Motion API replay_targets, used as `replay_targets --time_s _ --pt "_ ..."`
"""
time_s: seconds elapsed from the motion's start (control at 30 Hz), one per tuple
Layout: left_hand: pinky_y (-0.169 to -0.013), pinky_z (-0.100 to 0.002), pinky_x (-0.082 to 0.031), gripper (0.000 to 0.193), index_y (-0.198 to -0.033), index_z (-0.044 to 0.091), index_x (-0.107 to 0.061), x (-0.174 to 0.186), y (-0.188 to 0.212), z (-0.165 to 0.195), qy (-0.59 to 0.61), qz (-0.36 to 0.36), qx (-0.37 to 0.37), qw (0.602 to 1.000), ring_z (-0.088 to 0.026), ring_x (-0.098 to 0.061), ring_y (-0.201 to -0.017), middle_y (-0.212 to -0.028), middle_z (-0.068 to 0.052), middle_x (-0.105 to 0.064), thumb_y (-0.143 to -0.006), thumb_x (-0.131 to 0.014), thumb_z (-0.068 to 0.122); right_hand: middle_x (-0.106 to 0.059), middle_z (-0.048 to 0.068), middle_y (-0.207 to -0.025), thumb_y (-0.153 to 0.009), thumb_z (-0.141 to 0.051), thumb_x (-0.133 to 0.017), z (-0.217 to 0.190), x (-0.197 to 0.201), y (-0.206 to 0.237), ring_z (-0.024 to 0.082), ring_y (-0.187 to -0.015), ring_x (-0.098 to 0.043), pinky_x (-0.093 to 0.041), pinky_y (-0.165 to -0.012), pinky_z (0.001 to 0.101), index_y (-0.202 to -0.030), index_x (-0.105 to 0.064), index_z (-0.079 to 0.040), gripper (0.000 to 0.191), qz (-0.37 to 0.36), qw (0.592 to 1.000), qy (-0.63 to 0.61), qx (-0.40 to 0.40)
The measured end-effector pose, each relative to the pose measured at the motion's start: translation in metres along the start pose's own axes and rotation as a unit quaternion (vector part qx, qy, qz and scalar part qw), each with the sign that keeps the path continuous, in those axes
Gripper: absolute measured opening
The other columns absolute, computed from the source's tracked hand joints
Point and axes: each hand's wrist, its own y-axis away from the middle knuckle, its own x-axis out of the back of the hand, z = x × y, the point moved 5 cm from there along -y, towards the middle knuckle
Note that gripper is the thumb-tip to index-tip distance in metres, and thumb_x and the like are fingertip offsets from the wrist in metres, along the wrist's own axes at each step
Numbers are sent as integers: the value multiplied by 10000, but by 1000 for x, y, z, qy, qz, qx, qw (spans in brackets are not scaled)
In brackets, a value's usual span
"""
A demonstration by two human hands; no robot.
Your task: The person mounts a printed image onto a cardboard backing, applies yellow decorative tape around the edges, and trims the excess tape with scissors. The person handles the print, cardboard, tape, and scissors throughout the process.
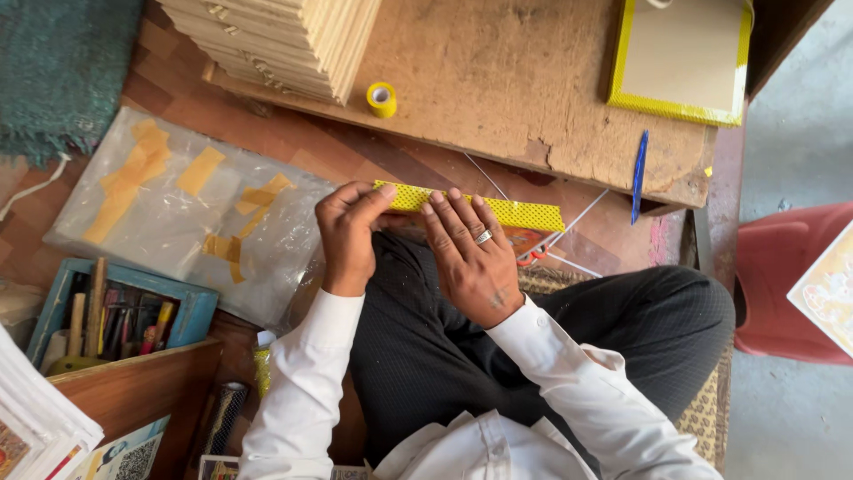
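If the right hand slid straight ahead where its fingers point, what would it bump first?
Probably the yellow strip that the right hand already touches at its fingertips; past it, the edge of the wooden board, though depth is unclear.

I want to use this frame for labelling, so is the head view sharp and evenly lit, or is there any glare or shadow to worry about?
Head view: soft daylight, no hard shadows; both hands, left hand and right hand, and the yellow strip are sharp. The clear plastic sheet shows mild glare and wrinkle reflections. The white sleeves look slightly overexposed, and the edges stretch a little from the wide lens.
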Motion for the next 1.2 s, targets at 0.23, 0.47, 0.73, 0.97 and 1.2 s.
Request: replay_targets --time_s 0.23,0.47,0.73,0.97,1.2 --pt "-602 -313 -621 150 -880 -64 -708 1 1 -12 -2 35 8 999 -198 -724 -673 -823 -128 -724 -927 -716 78 -675 177 -1352 -949 -22 -691 37 17 26 311 -1298 -635 -461 -1143 459 -1307 -671 21 360 18 998 50 -26" --pt "-572 -298 -617 143 -828 -63 -705 -16 10 -21 -22 55 -4 998 -175 -709 -653 -778 -118 -713 -899 -723 60 -740 119 -1113 -935 -57 -778 62 22 37 291 -1047 -717 -550 -922 407 -1177 -732 -41 246 61 992 -21 -112" --pt "-613 -342 -604 210 -1049 -95 -666 -30 13 25 -166 95 -66 979 -222 -685 -758 -980 -158 -693 -940 -685 83 -751 114 -930 -898 -85 -741 87 14 29 312 -780 -715 -568 -694 410 -1066 -759 -96 169 -87 970 -117 -197" --pt "-927 -449 -533 252 -1154 -31 -670 -127 67 40 -571 -192 -435 669 -293 -692 -1029 -1097 -141 -702 -928 -597 52 -745 124 -934 -882 -95 -717 87 17 28 354 -831 -710 -565 -714 437 -1046 -751 -81 168 -112 973 -125 -159" --pt "-688 -451 -514 139 -859 90 -742 -103 22 26 -596 -284 -304 687 -293 -700 -727 -791 -125 -737 -936 -626 92 -749 134 -972 -888 -125 -719 125 19 49 347 -826 -713 -571 -724 430 -1123 -742 -54 246 -158 971 -118 -138"
